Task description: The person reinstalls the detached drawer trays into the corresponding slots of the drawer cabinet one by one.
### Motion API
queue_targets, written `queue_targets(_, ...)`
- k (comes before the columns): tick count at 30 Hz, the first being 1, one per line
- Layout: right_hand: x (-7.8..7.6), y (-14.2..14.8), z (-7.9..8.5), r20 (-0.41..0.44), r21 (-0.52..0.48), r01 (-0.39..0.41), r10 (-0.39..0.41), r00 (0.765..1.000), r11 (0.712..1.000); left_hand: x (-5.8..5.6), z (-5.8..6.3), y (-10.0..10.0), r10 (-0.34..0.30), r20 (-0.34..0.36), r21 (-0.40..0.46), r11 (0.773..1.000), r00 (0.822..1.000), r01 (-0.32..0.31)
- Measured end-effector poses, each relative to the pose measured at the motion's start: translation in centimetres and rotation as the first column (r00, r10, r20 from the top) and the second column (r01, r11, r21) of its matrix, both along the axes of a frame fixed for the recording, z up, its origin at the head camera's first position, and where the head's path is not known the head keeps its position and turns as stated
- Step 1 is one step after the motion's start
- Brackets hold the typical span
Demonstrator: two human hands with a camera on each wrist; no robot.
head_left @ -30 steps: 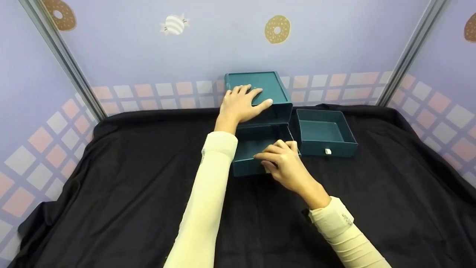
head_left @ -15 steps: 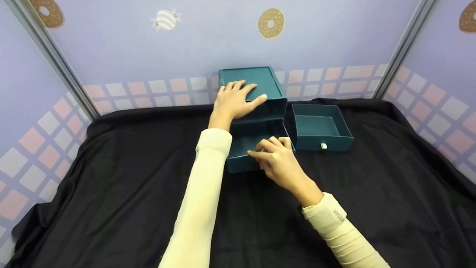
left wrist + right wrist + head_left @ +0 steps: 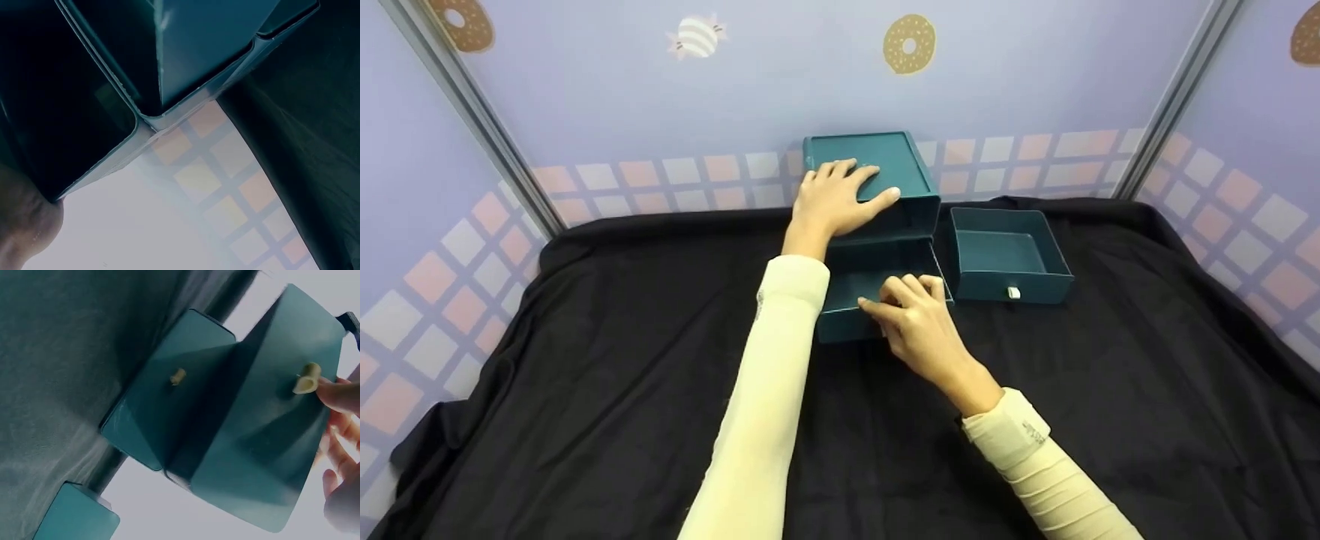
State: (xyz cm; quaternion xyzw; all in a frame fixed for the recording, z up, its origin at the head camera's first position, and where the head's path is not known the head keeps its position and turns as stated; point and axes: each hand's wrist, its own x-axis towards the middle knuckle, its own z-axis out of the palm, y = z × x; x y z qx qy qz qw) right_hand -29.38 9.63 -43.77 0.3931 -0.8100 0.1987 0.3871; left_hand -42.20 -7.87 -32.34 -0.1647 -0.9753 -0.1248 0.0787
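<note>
A teal drawer cabinet (image 3: 911,161) stands against the back wall; its top compartment (image 3: 62,118) holds no drawer. My left hand (image 3: 832,199) rests flat on the cabinet's top, fingers spread. Below that compartment, a drawer (image 3: 270,427) is pulled well out, its inside bare. My right hand (image 3: 919,322) holds this drawer's front: fingers reach over the rim, and the thumb touches the pale pull (image 3: 308,379) in the right wrist view. Under it, a lower drawer (image 3: 140,410) sits closed, with its own small pull.
A separate teal drawer (image 3: 1005,262) with a white pull lies on the black cloth (image 3: 622,375), right of the cabinet. A lilac wall (image 3: 795,75) with tile and doughnut prints stands close behind, and metal posts mark the corners.
The head view has tilted slightly. My right thumb has tucked behind the fingers at the drawer front, and the drawer has barely moved. My left hand keeps its place on the cabinet.
</note>
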Motion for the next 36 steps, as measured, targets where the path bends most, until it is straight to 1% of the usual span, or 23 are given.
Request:
queue_targets(3, 0.1, -0.1, -0.1, -0.008, -0.005, 0.027, -0.027, 1.0, 1.0, -0.1, -0.1, 0.3, 0.005, -0.008, 0.003, 1.0, 1.0, -0.005)
queue_targets(10, 0.6, -0.5, 0.4, 0.026, -0.035, 0.102, -0.101, 0.995, 0.994, -0.2, 0.3, 0.8, 0.008, -0.02, 0.01, 1.0, 1.0, -0.008)
queue_targets(13, 0.7, -0.6, 0.6, 0.018, -0.032, 0.138, -0.137, 0.99, 0.99, -0.2, 0.4, 1.1, 0.006, -0.033, 0.024, 1.0, 0.999, -0.005)
queue_targets(15, 0.8, -0.6, 0.4, 0.009, -0.037, 0.15, -0.15, 0.989, 0.988, -0.2, 0.3, 1.2, 0.003, -0.028, 0.025, 1.0, 1.0, -0.002)
queue_targets(19, 0.9, -0.8, 0.0, -0.015, -0.037, 0.151, -0.152, 0.988, 0.988, -0.1, -0.1, 1.2, -0.001, -0.02, 0.02, 1.0, 1.0, 0.002)
queue_targets(22, 1.0, -1.0, -0.1, -0.02, -0.031, 0.143, -0.144, 0.989, 0.989, 0.0, -0.2, 1.0, 0.003, -0.03, 0.02, 1.0, 1.0, -0.002)
queue_targets(29, 1.0, -1.4, -0.2, -0.039, -0.034, 0.133, -0.134, 0.99, 0.991, -0.1, -0.1, 0.4, 0.009, -0.023, 0.034, 0.999, 1.0, -0.008)
queue_targets(32, 1.1, -1.6, -0.2, -0.058, -0.037, 0.14, -0.142, 0.988, 0.99, -0.1, -0.1, 0.2, 0.009, -0.02, 0.039, 0.999, 1.0, -0.008)
queue_targets(36, 1.1, -1.8, -0.3, -0.059, -0.045, 0.154, -0.156, 0.986, 0.987, -0.1, -0.1, -0.1, 0.005, -0.018, 0.046, 0.999, 1.0, -0.004)
